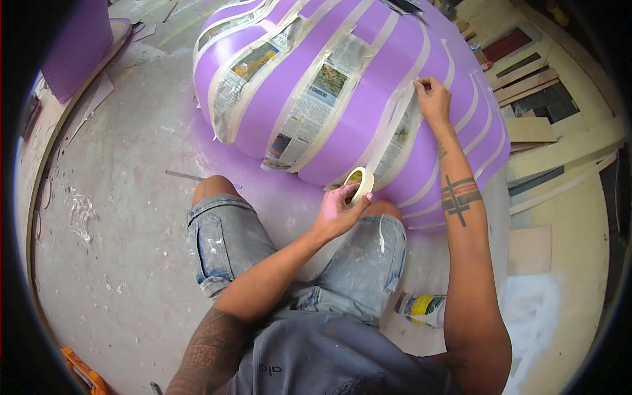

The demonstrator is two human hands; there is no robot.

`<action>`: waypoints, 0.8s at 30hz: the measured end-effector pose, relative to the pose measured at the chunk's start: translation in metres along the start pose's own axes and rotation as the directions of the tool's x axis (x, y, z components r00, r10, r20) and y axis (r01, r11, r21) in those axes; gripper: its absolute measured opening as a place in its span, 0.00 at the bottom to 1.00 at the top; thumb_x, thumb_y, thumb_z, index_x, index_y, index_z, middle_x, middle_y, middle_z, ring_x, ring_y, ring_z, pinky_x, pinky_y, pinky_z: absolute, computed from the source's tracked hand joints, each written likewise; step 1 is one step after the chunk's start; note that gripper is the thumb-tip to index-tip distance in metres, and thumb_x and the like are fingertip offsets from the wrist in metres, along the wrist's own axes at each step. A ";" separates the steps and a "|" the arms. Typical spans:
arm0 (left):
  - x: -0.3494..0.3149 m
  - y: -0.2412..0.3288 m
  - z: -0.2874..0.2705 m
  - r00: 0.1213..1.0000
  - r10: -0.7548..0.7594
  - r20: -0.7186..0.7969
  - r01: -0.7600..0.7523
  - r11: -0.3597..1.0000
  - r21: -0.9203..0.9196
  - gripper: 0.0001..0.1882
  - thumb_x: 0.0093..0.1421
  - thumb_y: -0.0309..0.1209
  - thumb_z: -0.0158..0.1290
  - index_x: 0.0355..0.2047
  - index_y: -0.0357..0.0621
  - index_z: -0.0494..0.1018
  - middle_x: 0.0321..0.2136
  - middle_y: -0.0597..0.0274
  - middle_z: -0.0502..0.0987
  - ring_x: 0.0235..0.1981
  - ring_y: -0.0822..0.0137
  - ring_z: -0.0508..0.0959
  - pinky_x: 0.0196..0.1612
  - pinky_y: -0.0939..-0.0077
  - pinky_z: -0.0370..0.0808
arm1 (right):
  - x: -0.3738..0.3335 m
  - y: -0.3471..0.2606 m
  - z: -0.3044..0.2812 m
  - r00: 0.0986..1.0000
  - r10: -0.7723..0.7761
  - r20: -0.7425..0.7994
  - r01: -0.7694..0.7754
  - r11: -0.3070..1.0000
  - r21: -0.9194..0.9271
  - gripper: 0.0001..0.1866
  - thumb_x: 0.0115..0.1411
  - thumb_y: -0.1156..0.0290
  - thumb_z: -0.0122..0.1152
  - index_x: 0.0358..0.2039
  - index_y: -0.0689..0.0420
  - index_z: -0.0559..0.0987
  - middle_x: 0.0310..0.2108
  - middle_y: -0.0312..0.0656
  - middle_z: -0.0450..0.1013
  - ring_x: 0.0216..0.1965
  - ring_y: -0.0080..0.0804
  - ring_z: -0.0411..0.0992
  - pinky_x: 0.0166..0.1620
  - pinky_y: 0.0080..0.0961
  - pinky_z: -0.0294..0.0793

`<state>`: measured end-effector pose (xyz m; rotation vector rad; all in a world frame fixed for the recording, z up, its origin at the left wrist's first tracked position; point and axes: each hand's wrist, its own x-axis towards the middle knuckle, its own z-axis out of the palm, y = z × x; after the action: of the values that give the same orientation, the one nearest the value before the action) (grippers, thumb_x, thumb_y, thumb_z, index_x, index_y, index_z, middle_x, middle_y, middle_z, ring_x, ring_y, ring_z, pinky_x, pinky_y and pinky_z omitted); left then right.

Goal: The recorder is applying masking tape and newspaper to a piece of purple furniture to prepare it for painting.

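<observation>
Left hand (339, 212) grasps tape roll (360, 183) just above knees. Right hand (432, 99) presses tape strip (395, 125) flat against purple ribbed form (368, 99), beside newspaper masking (309, 108); fingers pinched on the strip's end.

Left hand (339, 214) grips tape roll (360, 183); right hand (432, 99) presses purple form (368, 99).

Purple ribbed form (368, 99) striped with cream tape and newsprint, cream tape roll (360, 184), faded blue denim shorts (227, 240)

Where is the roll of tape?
In the head view, the roll of tape is near the middle, held in the left hand, against the big purple shape, above the knees.
</observation>
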<state>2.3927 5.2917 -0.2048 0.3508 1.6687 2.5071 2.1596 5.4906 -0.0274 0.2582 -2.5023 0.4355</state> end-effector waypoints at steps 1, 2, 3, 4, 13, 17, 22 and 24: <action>0.002 0.000 0.000 1.000 0.004 -0.003 -0.004 1.000 0.000 0.17 0.68 0.32 0.57 0.49 0.27 0.75 0.35 0.59 0.81 0.38 0.72 0.80 0.44 0.76 0.76 | 0.001 0.001 0.003 1.000 -0.005 -0.001 0.005 1.000 0.001 0.12 0.61 0.67 0.66 0.38 0.64 0.83 0.32 0.50 0.82 0.35 0.45 0.81 0.42 0.37 0.78; 0.003 0.001 -0.001 1.000 -0.012 0.002 0.012 0.999 -0.043 0.17 0.68 0.31 0.57 0.49 0.26 0.75 0.36 0.59 0.81 0.39 0.72 0.80 0.46 0.75 0.76 | 0.001 0.003 0.005 0.999 -0.031 -0.029 0.031 1.000 -0.002 0.11 0.62 0.68 0.65 0.37 0.64 0.82 0.33 0.50 0.81 0.35 0.45 0.80 0.42 0.38 0.78; 0.003 0.001 0.000 1.000 -0.030 0.006 0.030 0.996 -0.087 0.18 0.68 0.31 0.57 0.50 0.26 0.75 0.37 0.59 0.81 0.40 0.71 0.80 0.47 0.75 0.75 | 0.001 0.002 0.007 0.997 -0.056 -0.054 0.056 0.998 -0.006 0.10 0.62 0.68 0.64 0.37 0.63 0.81 0.34 0.50 0.80 0.35 0.46 0.79 0.42 0.38 0.77; 0.004 0.000 0.000 1.000 -0.030 0.004 0.030 0.996 -0.088 0.18 0.68 0.31 0.57 0.50 0.26 0.75 0.37 0.59 0.81 0.40 0.71 0.80 0.47 0.75 0.75 | 0.002 0.002 0.008 0.997 -0.058 -0.052 0.058 0.998 -0.005 0.10 0.62 0.68 0.64 0.37 0.63 0.81 0.34 0.50 0.80 0.35 0.46 0.79 0.42 0.38 0.77; 0.009 -0.011 0.007 0.998 0.061 -0.015 -0.061 0.998 -0.011 0.19 0.67 0.31 0.58 0.52 0.26 0.74 0.41 0.61 0.80 0.41 0.69 0.80 0.49 0.74 0.74 | 0.006 -0.002 0.011 0.989 -0.111 -0.099 0.108 0.993 -0.035 0.09 0.63 0.69 0.63 0.36 0.63 0.80 0.34 0.50 0.79 0.35 0.48 0.78 0.40 0.41 0.76; 0.011 -0.016 0.003 1.000 0.028 0.005 -0.028 1.000 0.010 0.20 0.67 0.31 0.58 0.53 0.26 0.74 0.42 0.59 0.79 0.42 0.69 0.80 0.50 0.73 0.74 | 0.008 -0.004 0.011 0.988 -0.124 -0.086 0.120 0.991 -0.052 0.09 0.63 0.69 0.63 0.36 0.64 0.80 0.34 0.51 0.79 0.35 0.48 0.78 0.41 0.41 0.76; 0.011 -0.009 0.003 1.000 0.003 0.024 -0.004 1.000 0.015 0.19 0.68 0.30 0.56 0.53 0.26 0.74 0.42 0.58 0.79 0.41 0.69 0.80 0.50 0.73 0.74 | 0.010 -0.001 0.008 0.990 -0.115 -0.086 0.112 0.993 -0.043 0.10 0.62 0.69 0.63 0.36 0.64 0.80 0.32 0.51 0.79 0.35 0.47 0.79 0.41 0.40 0.77; 0.011 -0.006 0.002 0.998 -0.038 0.050 0.043 0.994 -0.096 0.19 0.68 0.29 0.55 0.53 0.25 0.73 0.41 0.58 0.79 0.41 0.70 0.80 0.50 0.73 0.75 | 0.012 -0.002 0.008 0.997 -0.011 -0.072 0.012 1.000 0.008 0.11 0.60 0.68 0.67 0.36 0.64 0.81 0.29 0.48 0.80 0.33 0.43 0.80 0.40 0.37 0.78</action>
<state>2.3820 5.2982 -0.2080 0.3611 1.5142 2.5182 2.1464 5.4853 -0.0261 0.2560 -2.4277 0.4433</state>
